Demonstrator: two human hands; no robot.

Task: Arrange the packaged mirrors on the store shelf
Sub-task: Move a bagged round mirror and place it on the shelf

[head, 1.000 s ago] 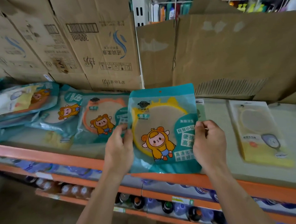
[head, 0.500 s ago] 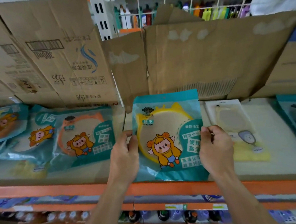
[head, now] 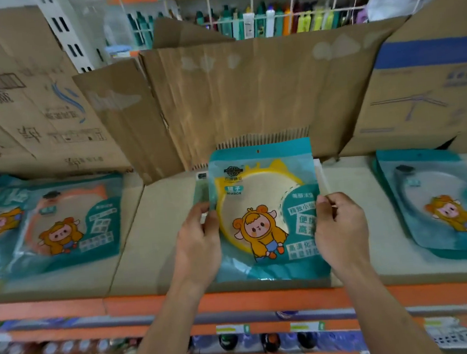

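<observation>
A teal packaged mirror [head: 263,202] with a yellow round frame and a cartoon figure is held above the middle of the shelf [head: 158,241]. My left hand [head: 198,243] grips its left edge, and my right hand [head: 337,229] pinches its right edge. Behind it, the edges of another pack [head: 321,177] show on the shelf. An orange-framed mirror pack [head: 68,224] lies flat at the left, overlapping others. A further teal pack pile [head: 440,202] lies at the right.
Cardboard boxes [head: 35,110] and flattened cardboard [head: 247,95] stand along the back of the shelf. The shelf has an orange front lip [head: 68,309]. Bottles [head: 271,341] fill the lower shelf, and more bottles [head: 268,22] stand on a far rack.
Both hands carried the yellow-framed pack rightward along the shelf, over the pale pack that lay to its right. The view shifted right, bringing the right-hand pile into sight.
</observation>
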